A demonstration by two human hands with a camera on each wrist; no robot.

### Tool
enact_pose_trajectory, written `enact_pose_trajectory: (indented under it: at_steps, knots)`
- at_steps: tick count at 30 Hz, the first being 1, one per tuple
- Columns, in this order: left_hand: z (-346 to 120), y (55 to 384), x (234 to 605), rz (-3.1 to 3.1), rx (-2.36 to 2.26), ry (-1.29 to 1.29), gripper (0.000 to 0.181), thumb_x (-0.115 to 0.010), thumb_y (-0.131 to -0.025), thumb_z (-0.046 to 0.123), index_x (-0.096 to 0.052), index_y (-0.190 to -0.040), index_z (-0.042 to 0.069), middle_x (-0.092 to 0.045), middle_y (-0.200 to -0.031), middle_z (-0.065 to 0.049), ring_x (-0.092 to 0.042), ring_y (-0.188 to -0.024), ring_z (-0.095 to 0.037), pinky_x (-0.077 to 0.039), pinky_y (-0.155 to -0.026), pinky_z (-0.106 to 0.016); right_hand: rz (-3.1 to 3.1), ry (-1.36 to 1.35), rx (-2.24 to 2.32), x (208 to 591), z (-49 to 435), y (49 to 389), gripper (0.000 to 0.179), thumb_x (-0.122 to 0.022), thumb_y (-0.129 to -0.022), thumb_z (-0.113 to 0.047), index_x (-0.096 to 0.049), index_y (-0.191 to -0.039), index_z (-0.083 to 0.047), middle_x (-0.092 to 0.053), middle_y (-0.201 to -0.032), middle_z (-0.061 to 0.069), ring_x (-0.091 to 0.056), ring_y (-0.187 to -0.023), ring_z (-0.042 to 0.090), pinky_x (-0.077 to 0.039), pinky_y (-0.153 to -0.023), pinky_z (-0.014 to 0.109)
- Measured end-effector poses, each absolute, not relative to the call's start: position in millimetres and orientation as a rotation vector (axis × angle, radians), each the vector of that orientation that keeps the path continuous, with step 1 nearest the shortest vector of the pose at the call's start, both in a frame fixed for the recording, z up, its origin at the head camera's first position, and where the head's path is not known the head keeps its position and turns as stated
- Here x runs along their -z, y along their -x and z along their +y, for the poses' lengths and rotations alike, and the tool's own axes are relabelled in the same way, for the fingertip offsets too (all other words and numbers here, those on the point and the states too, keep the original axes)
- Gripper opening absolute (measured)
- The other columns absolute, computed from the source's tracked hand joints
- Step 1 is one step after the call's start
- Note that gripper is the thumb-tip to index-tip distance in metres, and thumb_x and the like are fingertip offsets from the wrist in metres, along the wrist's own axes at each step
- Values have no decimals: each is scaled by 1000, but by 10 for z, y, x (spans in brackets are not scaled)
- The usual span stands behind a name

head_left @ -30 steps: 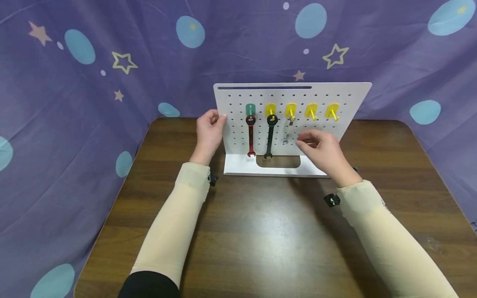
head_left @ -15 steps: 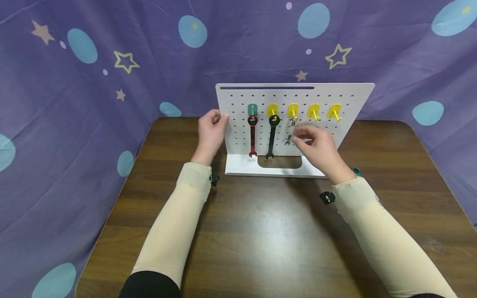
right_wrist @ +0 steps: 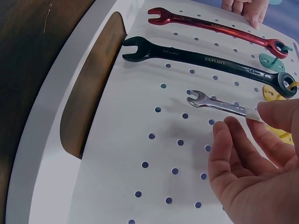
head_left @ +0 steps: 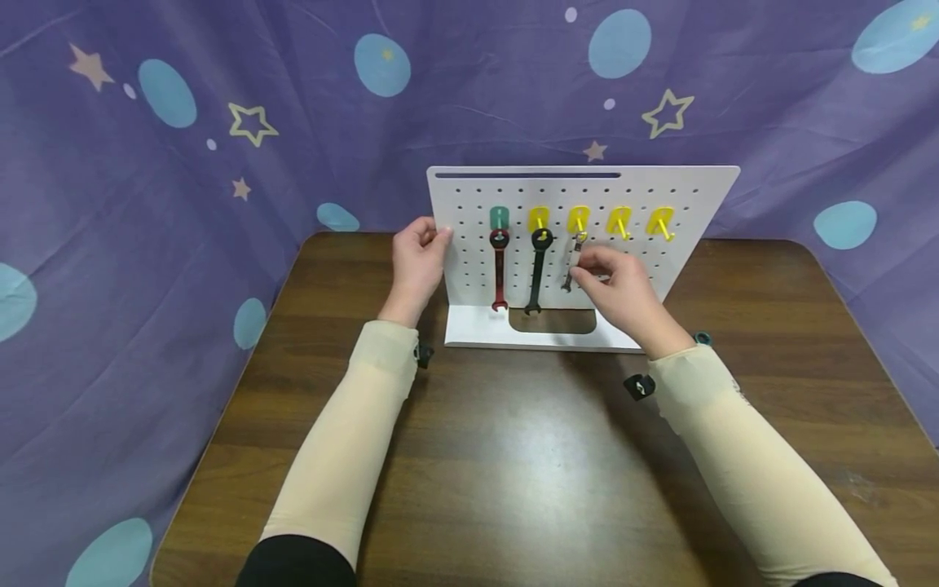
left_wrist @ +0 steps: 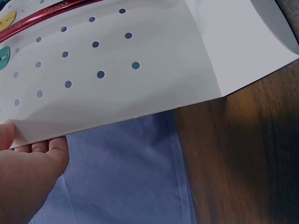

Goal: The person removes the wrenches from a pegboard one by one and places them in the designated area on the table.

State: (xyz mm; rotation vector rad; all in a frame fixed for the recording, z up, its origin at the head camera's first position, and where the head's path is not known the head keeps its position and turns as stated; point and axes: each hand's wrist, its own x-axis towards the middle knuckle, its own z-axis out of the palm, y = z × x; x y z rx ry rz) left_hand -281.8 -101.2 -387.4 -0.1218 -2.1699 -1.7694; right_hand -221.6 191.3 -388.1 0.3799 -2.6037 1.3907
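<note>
A white pegboard [head_left: 469,281] stands on the wooden table. My left hand [head_left: 420,257] pinches its left edge, thumb in front and fingers behind, as the left wrist view shows. With thumb and index finger my right hand [right_wrist: 261,163] pinches a small silver combination wrench [right_wrist: 219,105]. Its ring end is at the middle yellow hook [head_left: 579,218]; the thumb covers that end in the right wrist view. To its left hang a black combination wrench [head_left: 538,273] on a yellow hook [head_left: 539,218] and a red combination wrench [head_left: 500,273] on the green hook [head_left: 500,217].
Two further yellow hooks [head_left: 619,220] hold nothing on the board's right side. A small teal ring-shaped thing [head_left: 703,337] shows behind my right wrist. The board's base has a rounded cutout [head_left: 552,321]. A purple patterned cloth [head_left: 484,90] hangs behind the table [head_left: 513,456].
My right hand has moved slightly left, from beside the silver wrench to a pinch on it. That wrench has shifted a little. The left hand keeps its hold on the board edge.
</note>
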Motion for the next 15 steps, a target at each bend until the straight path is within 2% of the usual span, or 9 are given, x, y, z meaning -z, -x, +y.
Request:
enact_pose_trajectory:
  at_steps: [6,15]
  knots:
    - [-999,2822,3888,-2164,1780,132,14,-67,-98,4,-69,-103,-9,-72,-96,-19,-63,-81,-14,-50,-71,-26,-2609,-375,-1392,3908,1945,2211,17,-64,-102,-13,-70,-109,1,-70,-104,13,-64,-98,26,-51,-88,46]
    - [-1005,2844,3895,-2143,1778,139,13,-67,-98,2,-69,-103,-10,-71,-95,-20,-61,-79,-15,-49,-70,-26,-2597,-363,-1412,3889,1960,2162,18,-65,-101,-17,-71,-106,-1,-70,-100,10,-63,-92,22,-51,-85,43]
